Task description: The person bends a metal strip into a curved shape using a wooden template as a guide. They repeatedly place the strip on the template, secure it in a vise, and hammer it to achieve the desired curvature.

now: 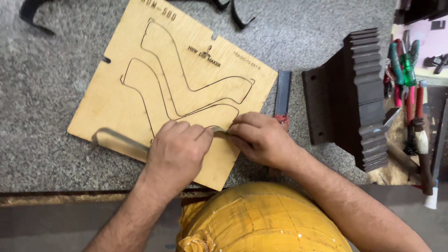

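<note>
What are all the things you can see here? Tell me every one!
wooden board: one, tan, with thin dark cut outlines, flat on the table
metal strip: one, silvery, bent, held on the board's near edge
table: one, grey speckled stone
ridged block: one, dark, right of the board
flat bar: one, grey, between board and block
hand tools: several, red and green handles, far right
yellow cloth: one, bottom middle
left hand: one, gripping the strip
right hand: one, pinching the strip's end

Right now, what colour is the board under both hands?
Light tan plywood board with dark cut outlines; head view.
</note>
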